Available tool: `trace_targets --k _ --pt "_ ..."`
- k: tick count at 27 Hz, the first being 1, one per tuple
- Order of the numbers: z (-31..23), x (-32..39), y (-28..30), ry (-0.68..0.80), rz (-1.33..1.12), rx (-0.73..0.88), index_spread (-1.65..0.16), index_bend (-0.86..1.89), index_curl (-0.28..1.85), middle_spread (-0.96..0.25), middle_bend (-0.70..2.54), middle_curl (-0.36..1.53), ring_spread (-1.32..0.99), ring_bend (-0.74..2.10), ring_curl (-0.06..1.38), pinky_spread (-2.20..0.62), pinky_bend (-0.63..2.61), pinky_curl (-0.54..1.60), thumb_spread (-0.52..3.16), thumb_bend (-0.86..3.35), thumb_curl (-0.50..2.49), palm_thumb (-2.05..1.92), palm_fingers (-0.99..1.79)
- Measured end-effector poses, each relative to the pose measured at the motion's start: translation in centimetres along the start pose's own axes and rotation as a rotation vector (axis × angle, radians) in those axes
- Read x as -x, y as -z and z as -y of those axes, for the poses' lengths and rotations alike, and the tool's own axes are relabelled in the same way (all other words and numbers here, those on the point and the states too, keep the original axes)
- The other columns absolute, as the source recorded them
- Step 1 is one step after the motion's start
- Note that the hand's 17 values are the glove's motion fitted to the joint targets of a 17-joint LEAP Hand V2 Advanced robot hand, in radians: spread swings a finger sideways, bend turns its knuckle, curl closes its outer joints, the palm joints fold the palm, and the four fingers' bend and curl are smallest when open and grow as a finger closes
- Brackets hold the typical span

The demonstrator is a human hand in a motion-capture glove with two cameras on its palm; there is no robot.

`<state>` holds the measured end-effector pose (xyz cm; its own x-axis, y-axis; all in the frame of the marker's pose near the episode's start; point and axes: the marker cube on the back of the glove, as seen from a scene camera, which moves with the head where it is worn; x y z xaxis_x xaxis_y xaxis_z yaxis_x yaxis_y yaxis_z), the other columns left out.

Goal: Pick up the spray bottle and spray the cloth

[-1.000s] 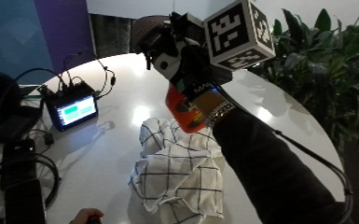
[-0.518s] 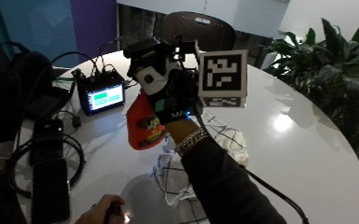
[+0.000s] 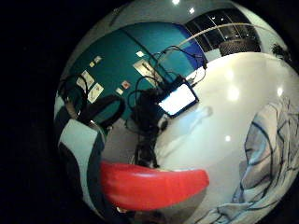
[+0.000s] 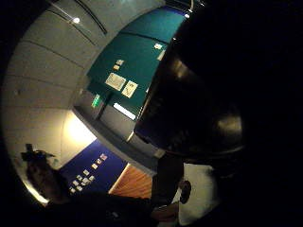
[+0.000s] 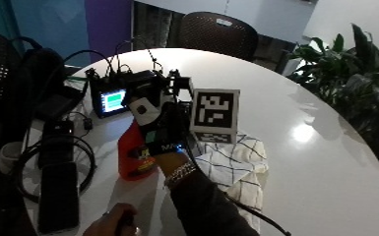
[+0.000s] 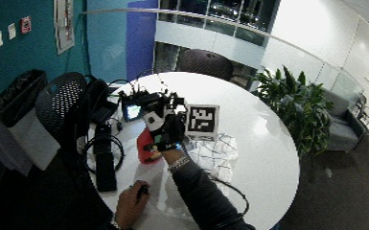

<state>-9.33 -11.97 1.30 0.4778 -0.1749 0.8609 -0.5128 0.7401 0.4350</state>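
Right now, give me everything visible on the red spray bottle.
The red plastic spray bottle has a rounded body with a dark printed label low on its side. It stands roughly upright beside the white grid-checked cloth on the white round table. Whether its base touches the table cannot be told. The gloved right hand covers its upper part, so the nozzle and trigger are hidden. In the little finger side palm view its red body lies close to the palm.

An office: a round white meeting table, mesh chairs, potted plant, glass-railed atrium.
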Motion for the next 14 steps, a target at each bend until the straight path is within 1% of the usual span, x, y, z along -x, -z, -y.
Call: trace_targets --k 6,14 --pt "0.5 0.6 0.4 0.014 -0.008 -0.063 -0.27 0.23 0.54 -0.20 0.52 0.51 -0.19 0.68 0.47 -0.28 0.62 0.47 0.58 -0.03 0.74 0.92 1.37" --pt "1.3 0.9 1.1 0.052 -0.026 -0.076 -0.28 0.23 0.55 -0.21 0.51 0.50 -0.19 0.69 0.47 -0.28 0.61 0.47 0.58 -0.03 0.74 0.92 1.36"
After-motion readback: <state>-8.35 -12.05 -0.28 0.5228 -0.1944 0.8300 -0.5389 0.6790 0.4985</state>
